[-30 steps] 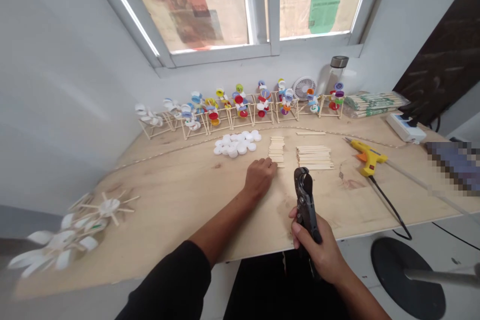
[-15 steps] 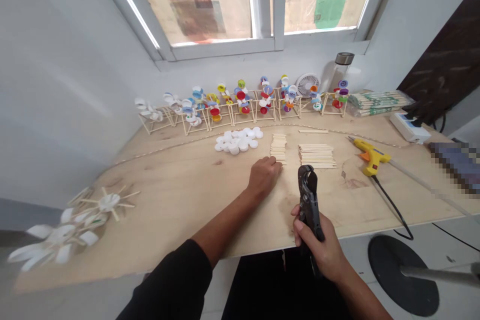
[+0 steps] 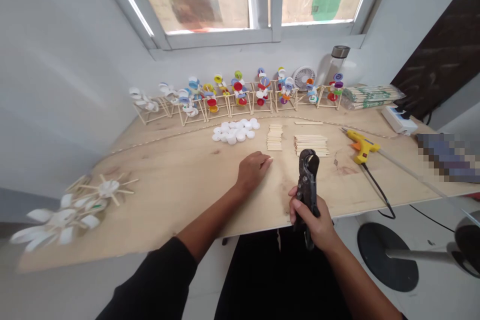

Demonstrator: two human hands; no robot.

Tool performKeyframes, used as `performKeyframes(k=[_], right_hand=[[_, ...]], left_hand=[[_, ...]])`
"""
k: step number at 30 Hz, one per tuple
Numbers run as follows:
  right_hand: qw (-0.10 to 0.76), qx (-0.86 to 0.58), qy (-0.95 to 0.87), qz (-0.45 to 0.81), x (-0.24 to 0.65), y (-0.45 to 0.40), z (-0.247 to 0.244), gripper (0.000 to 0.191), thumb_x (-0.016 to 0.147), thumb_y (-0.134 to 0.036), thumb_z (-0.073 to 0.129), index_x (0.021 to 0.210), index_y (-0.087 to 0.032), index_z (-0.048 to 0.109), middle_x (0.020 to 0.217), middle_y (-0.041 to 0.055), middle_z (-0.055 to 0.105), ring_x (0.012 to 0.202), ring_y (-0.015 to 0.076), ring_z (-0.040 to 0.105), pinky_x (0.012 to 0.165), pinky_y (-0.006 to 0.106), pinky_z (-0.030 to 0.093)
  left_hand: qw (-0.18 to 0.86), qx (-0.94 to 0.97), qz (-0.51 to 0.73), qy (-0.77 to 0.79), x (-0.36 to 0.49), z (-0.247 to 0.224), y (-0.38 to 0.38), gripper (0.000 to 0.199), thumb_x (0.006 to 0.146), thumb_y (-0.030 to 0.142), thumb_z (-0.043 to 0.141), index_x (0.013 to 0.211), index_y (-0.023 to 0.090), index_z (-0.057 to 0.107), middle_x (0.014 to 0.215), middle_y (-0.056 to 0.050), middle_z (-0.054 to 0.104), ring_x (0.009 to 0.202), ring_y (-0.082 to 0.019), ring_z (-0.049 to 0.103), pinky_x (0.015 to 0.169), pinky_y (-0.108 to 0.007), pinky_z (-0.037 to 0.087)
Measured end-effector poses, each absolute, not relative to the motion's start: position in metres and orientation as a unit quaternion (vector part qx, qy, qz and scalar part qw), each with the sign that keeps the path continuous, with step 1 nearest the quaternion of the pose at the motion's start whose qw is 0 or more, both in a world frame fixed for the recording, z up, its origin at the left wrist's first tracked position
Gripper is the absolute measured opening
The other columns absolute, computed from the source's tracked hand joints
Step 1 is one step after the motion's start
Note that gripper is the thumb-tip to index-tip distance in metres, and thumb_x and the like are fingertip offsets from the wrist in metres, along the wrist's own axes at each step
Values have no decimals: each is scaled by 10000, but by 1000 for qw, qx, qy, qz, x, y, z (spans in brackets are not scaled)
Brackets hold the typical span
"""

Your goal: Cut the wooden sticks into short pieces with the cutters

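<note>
Left hand [image 3: 251, 172] has been drawn back from the short-stick stack [image 3: 275, 138] on the table [image 3: 187, 175], light stick [image 3: 270, 159] apparently pinched in closed fingers, so one piece looks separated; black cutter [image 3: 307, 185] gripped in wrapped right hand [image 3: 323, 226].

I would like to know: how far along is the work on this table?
Looks done: the wooden frames with coloured cap wheels, standing by the wall.

In hand: the right hand holds a black hand cutter; the left hand pinches what looks like a pale wooden stick.

Probably left: the loose white round caps and the white-hubbed stick wheel, whose spokes carry no caps.
</note>
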State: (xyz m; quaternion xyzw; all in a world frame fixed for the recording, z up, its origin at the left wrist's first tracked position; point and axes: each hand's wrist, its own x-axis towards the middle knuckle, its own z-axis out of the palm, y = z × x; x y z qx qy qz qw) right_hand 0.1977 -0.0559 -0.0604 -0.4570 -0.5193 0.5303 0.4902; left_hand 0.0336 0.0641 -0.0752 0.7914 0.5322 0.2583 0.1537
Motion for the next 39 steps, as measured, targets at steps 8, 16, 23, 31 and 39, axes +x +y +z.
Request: performKeyframes(k=[8,16,23,31,39], right_hand=[[527,-412,-498,552,199,-58,-62,220,816,-347,530,939,-169,492,602,-31,525,511,110,501,486,241,419],[542,-408,-483,554,199,-60,-66,242,774,-373,566,918,-186,512,621,-33,524,496,109,508,435,231,433],[557,-407,-482,540,199,-59,-70,239,759,-376,585,896,-187,537,615,-33,531,482,108,508,415,226,435],[567,-394,-476,545,198,-60,-72,247,750,-368,595,900,-178,546,613,-29,545,477,104,514,415,220,436],[577,-365,-462,566,201,-61,-72,267,745,-380,602,909,-175,550,624,-22,553,491,112,521,418,229,439]], left_hand=[[264,734,352,518,21,-76,49,363,840,397,378,787,156,645,515,36,527,517,-98,488,542,-194,380],[310,656,449,521,21,-84,56,338,814,375,408,797,135,644,409,72,355,423,-88,367,473,-203,315],[330,626,497,502,20,-88,59,290,810,330,410,721,149,619,410,74,310,412,-88,328,458,-206,284],[345,609,518,492,22,-90,59,265,784,349,443,676,151,583,397,84,300,376,-77,292,414,-201,221],[338,601,523,502,23,-92,60,278,767,377,468,627,154,556,375,86,309,354,-70,287,394,-197,210]])
